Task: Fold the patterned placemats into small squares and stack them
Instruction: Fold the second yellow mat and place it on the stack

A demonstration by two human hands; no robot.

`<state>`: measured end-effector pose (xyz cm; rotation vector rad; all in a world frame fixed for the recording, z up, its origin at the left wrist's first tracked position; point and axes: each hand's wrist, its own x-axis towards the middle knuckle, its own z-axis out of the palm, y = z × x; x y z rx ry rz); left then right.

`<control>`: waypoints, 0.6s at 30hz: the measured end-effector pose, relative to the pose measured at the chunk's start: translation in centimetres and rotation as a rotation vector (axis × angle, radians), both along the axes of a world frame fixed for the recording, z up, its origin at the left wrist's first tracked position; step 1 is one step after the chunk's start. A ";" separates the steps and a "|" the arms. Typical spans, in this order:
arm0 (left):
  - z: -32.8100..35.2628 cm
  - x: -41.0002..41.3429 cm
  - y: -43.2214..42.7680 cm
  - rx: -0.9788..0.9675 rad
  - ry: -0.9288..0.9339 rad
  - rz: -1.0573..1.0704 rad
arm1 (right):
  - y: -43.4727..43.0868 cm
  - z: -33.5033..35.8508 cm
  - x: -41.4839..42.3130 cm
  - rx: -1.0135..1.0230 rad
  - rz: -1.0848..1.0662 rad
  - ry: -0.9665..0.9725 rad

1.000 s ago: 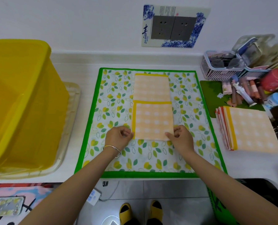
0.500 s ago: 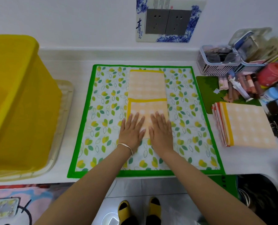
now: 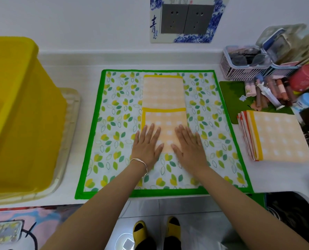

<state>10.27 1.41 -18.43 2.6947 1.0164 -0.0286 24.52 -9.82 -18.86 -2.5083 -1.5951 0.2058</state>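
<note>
Left hand (image 3: 146, 147) and right hand (image 3: 188, 147), fingers straight, press the folded orange placemat (image 3: 165, 120), now slid apart toward its side edges.

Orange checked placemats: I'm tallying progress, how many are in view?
2: a part-folded placemat on the leaf mat; a top placemat on the stack at right, whose lower layers may hide more.

Left hand (image 3: 146, 144) and right hand (image 3: 189, 145) hide placemat (image 3: 165, 121) corners (bin (image 3: 15, 114) cropped).
</note>
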 end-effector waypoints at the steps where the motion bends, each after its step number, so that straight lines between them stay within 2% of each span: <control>1: -0.1 0.0 0.0 0.003 0.008 0.004 | -0.4 0.0 0.5 -0.001 0.006 0.006; 8: 0.1 -0.2 0.4 0.014 0.066 -0.018 | -1.0 0.3 1.2 -0.024 0.040 0.016; 14: 0.0 -4.3 2.7 0.002 0.054 -0.049 | -1.0 0.5 1.6 -0.087 0.070 0.038; 18: 0.0 -4.8 2.9 -0.003 0.055 -0.063 | -1.4 1.5 2.8 -0.098 0.241 -0.083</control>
